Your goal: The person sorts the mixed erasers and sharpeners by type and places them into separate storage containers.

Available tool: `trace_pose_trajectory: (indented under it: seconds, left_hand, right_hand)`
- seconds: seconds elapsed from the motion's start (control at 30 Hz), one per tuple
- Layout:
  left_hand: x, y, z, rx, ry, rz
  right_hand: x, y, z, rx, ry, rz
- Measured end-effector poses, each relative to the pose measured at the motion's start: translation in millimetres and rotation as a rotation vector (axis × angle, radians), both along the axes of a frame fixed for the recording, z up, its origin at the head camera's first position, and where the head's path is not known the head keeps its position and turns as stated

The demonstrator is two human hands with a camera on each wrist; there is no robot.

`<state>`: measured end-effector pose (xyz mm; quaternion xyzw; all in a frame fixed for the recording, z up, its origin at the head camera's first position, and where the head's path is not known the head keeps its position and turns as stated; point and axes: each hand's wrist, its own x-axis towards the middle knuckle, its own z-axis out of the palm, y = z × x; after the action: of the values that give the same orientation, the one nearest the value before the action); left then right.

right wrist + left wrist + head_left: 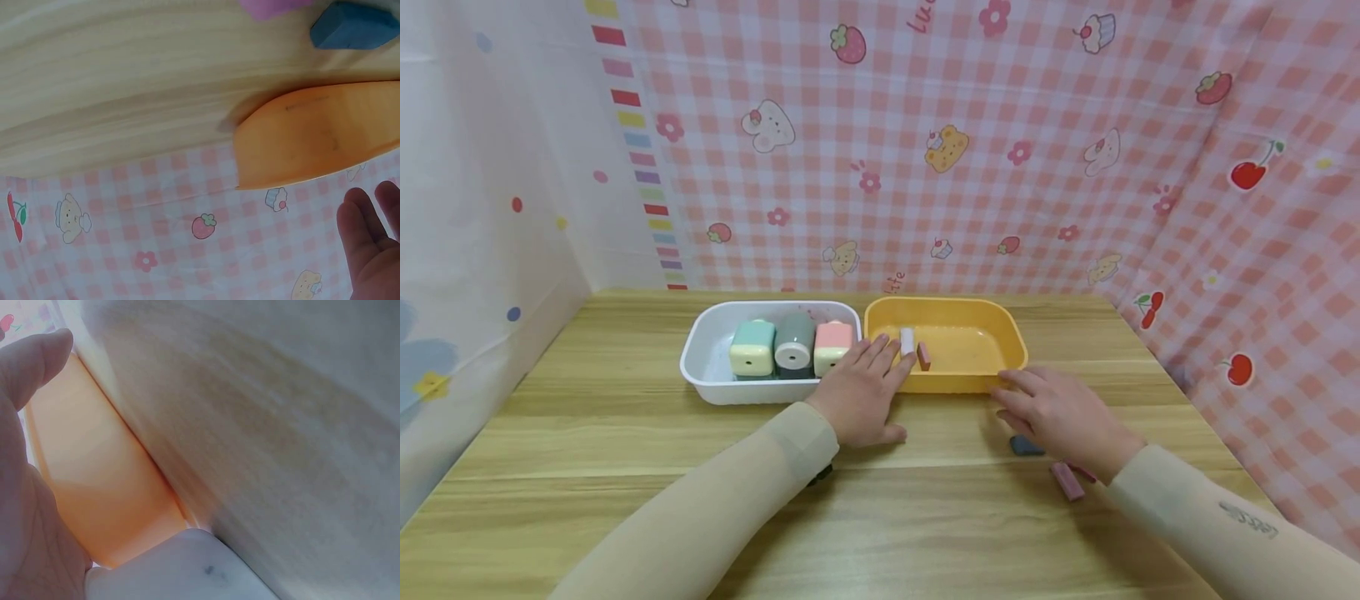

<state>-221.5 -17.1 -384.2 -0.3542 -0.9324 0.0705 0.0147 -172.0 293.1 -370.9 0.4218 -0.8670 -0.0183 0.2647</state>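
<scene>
My left hand [859, 396] lies palm down with straight fingers over the place where a white bin [715, 393] and a yellow bin [958, 383] meet. In the left wrist view, the thumb and palm [28, 487] are beside the walls of both bins. My right hand [1063, 417] holds nothing, its loosely bent fingers at the yellow bin's near right corner. Inside the yellow bin are a whitish block [907, 340] and a brownish-pink block [923, 357]. A dark blue block [353, 26] and a pink block [1067, 482] lie on the table near my right hand.
The white bin holds three two-tone containers with small front holes: green-yellow [752, 348], grey-white [794, 342] and pink-yellow [832, 343]. A dark object [822, 475] shows partly beneath my left forearm. Another reddish block [1082, 472] is partly hidden by my right wrist. Patterned cloth [880, 150] hangs behind the table.
</scene>
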Motion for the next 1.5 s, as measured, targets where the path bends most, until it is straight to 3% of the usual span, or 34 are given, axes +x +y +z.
trace_pose_trajectory:
  seconds: [0.53, 0.73, 1.1, 1.5]
  left_hand:
    - [1.6, -2, 2.1, 0.004, 0.004, -0.004]
    - [2.2, -2, 2.2, 0.0, 0.001, 0.0]
    - [2.9, -1, 3.0, 0.004, -0.007, 0.002]
    - [3.7, -1, 3.1, 0.003, -0.006, 0.004]
  right_hand:
    - [22.9, -3, -13.5, 0.062, -0.207, -0.196]
    - [25.9, -2, -19.4, 0.105, -0.193, -0.262]
    - [27.2, 0, -24.0, 0.119, -0.216, -0.253]
    - [33.0, -3, -24.8, 0.112, -0.245, -0.299]
